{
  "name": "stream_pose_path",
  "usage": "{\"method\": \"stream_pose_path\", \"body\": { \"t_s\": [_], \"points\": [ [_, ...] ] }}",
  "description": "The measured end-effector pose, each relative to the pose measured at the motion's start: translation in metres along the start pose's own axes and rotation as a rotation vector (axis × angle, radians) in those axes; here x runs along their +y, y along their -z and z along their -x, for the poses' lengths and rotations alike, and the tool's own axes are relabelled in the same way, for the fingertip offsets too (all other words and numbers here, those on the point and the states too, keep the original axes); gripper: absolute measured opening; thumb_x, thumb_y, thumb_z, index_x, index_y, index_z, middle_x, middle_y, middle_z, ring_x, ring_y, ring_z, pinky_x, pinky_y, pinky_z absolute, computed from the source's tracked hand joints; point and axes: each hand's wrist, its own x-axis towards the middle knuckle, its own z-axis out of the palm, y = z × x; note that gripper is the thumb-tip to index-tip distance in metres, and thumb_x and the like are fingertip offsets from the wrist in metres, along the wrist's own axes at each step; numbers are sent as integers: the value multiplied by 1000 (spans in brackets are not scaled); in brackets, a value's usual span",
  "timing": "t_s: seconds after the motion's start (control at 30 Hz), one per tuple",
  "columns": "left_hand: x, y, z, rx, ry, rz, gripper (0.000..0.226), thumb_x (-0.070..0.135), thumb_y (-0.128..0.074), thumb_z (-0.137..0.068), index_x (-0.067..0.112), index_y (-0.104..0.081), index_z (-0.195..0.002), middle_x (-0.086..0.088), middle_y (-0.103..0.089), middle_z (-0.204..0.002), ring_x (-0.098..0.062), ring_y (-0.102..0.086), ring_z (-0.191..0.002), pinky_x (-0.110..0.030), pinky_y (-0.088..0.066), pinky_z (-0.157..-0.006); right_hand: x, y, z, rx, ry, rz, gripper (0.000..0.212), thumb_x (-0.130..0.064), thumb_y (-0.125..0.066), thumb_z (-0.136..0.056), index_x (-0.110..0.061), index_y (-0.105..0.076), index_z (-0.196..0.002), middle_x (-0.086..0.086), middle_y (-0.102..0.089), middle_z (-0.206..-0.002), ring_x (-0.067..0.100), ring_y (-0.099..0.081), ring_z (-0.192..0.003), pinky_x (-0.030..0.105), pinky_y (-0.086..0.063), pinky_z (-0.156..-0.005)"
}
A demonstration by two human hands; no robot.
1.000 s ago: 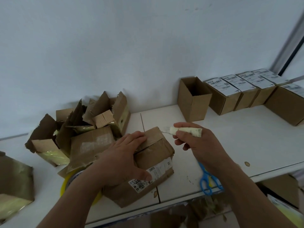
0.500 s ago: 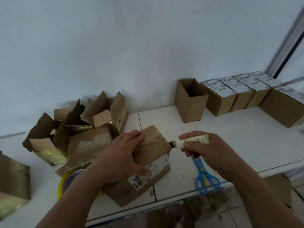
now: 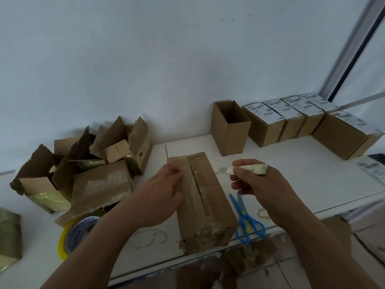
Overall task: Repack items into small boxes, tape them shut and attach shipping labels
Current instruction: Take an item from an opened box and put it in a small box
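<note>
Both hands work one taped carton (image 3: 203, 197) lying at bench centre: the left hand (image 3: 164, 192) grips its 9 o'clock edge, probably steadying it. Right hand (image 3: 256, 184) clutches a utility knife (image 3: 242, 170), blade aimed at the seam for slitting.

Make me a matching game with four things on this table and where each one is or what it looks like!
Things:
1. scissors
2. tape roll
3. open small box
4. knife

Places or looks:
A. standing by the wall, top open
B. held in the right hand
C. blue, lying right of the taped parcel
D. yellow-rimmed, lying near the left forearm

Pairs: 1-C, 2-D, 3-A, 4-B
</note>
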Motion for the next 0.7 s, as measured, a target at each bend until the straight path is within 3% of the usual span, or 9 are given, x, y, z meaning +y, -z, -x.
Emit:
{"method": "stream_pose_path", "body": {
  "t_s": [0.07, 0.17, 0.27, 0.33, 0.4, 0.47, 0.6, 0.7],
  "points": [
    [-13, 1, 0, -47, -37, -100, 65, 31, -50, -97, 27, -20, -155, 18, -12, -153, -7, -23, -137, -21, -23, -113, 1, 3, 2, 9, -12, 9, 12, -20, -57, -97, -20, -65, -106, 5, -73, -86, 17, -71, -77, 24, -58, -70],
    [-28, -3, -3, -8, -48, -201, 80, 60, -58, -85, 40, -19, -152, 19, -8, -157, -12, 3, -147, -38, -9, -122, 2, 9, 5, 43, -31, 0, 13, -20, -57, -97, -19, -65, -107, 6, -73, -89, 19, -71, -80, 28, -58, -74],
    [-26, -6, -6, 67, -60, -187, 101, 96, -32, -58, 43, -28, -145, 21, -2, -159, -12, 20, -148, -43, -2, -121, 1, 16, 7, 105, -25, -47, 14, -18, -58, -96, -16, -66, -107, 10, -73, -89, 24, -71, -82, 33, -58, -77],
    [-19, -9, -8, 113, -67, -228, 104, 97, -28, -57, 37, -32, -142, 18, 3, -162, -12, 25, -146, -42, 3, -121, 1, 20, 10, 136, -12, -60, 15, -17, -58, -96, -14, -67, -107, 10, -74, -89, 26, -71, -83, 36, -58, -78],
    [-11, -12, -11, 145, -50, -232, 96, 90, -37, -64, 32, -34, -141, 16, 3, -162, -8, 29, -143, -37, 10, -119, 3, 23, 12, 160, -4, -71, 16, -17, -57, -96, -13, -67, -108, 11, -74, -88, 28, -71, -84, 37, -58, -78],
    [-7, -17, -13, 159, -14, -199, 96, 88, -40, -68, 31, -29, -143, 17, -2, -161, -3, 30, -138, -34, 13, -118, 4, 27, 16, 189, 2, -87, 15, -17, -57, -96, -13, -67, -107, 11, -74, -88, 28, -71, -83, 37, -57, -77],
    [-8, -28, -20, 289, 38, -200, 111, 101, -12, -57, 27, -34, -136, 8, -25, -157, -15, 9, -150, -40, 2, -123, 8, 36, 22, 258, 32, -114, 13, -18, -57, -97, -17, -67, -104, 9, -74, -87, 27, -71, -83, 39, -57, -79],
    [-8, -31, -24, 345, 75, -135, 102, 100, -20, -55, 26, -41, -121, 4, -38, -148, -21, -3, -151, -46, -10, -122, 12, 37, 24, 275, 32, -99, 11, -18, -56, -98, -19, -66, -102, 8, -73, -87, 24, -71, -82, 39, -58, -81]
  ]
}}
